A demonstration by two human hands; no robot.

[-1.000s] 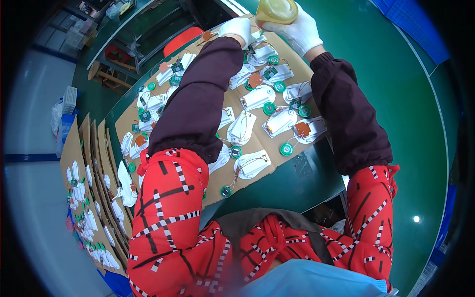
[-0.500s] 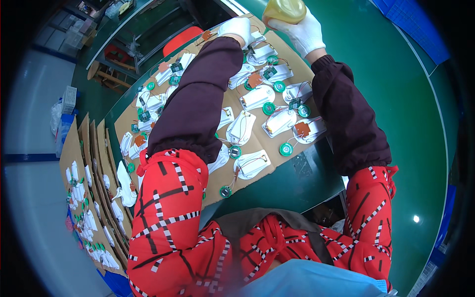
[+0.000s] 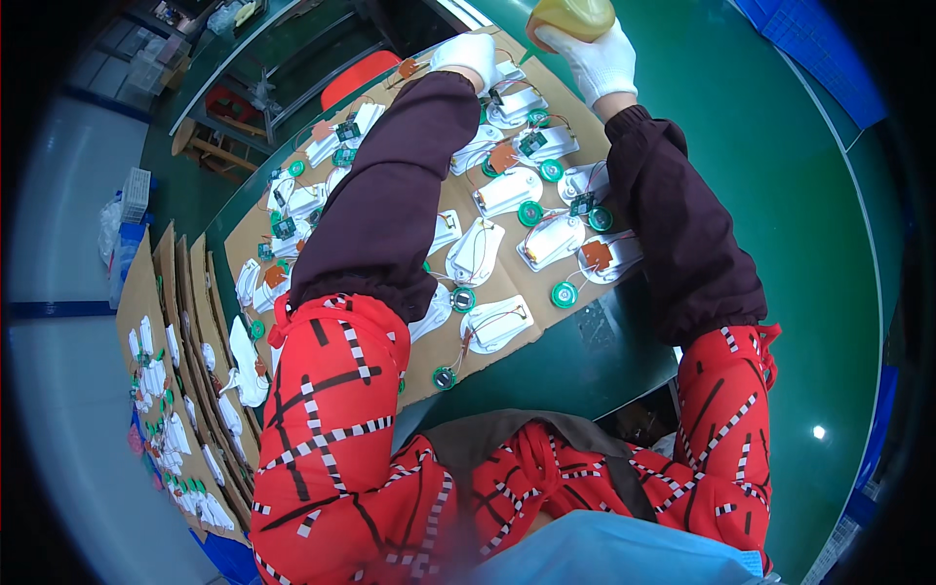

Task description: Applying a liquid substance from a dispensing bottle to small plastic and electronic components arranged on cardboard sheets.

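My right hand [image 3: 603, 68], in a white glove, is wrapped round a yellowish squeeze bottle [image 3: 577, 16] beyond the far right of the cardboard; the frame's top edge cuts the bottle off. At the far edge of the cardboard sheet [image 3: 499, 278], my white-gloved left hand [image 3: 466, 57] is beside a white plastic housing [image 3: 509, 74]. Its fingers curve away from view, so what they touch is hidden. Many white housings lie over the sheet, wired to round green-rimmed speakers [image 3: 564, 294], small green circuit boards [image 3: 582, 204] and orange-brown pieces [image 3: 596, 255]. My left forearm covers part of them.
The sheet lies on a green table [image 3: 780, 214]. To the left, several cardboard sheets [image 3: 185, 322] stand stacked on edge with similar parts. A red stool [image 3: 359, 80] is past the far table edge. Blue crates [image 3: 814, 58] line the far right.
The bottle has shifted slightly up and to the right, and its tilt has changed a little. My right wrist and forearm have moved slightly left. The left hand has barely moved.
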